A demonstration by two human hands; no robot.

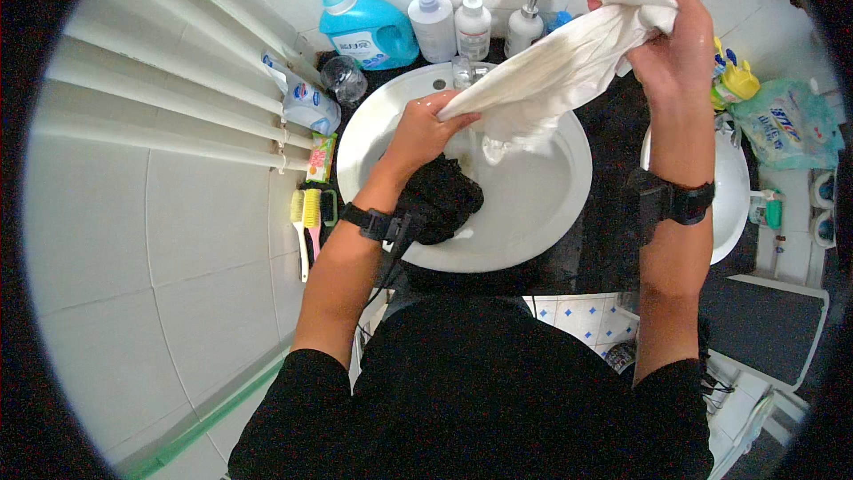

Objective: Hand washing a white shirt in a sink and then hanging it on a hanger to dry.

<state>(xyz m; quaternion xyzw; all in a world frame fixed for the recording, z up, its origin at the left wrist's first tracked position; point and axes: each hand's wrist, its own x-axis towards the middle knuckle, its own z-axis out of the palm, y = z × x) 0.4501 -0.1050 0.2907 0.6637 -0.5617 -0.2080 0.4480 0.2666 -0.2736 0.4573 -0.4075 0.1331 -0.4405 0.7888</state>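
A wet-looking white cloth (553,73) is stretched at a slant above the white washbasin (573,213). My left hand (426,130) pinches its lower left end between thumb and fingers, over the basin. Higher up at the right, my right hand (676,33) grips the bunched upper end of the cloth. A loose fold hangs below the middle of the cloth. Dark crumpled fabric (446,203) lies in the left part of the basin, partly hidden by my left wrist. Behind the cloth, the metal faucet (466,72) shows only in part.
Behind the basin stand a blue detergent bottle (370,27), several pump bottles (473,20) and a clear cup (344,79). Scrub brushes (311,210) lie by the left wall, near pipes (200,90). At right are a second basin (733,193) and a green detergent bag (786,123).
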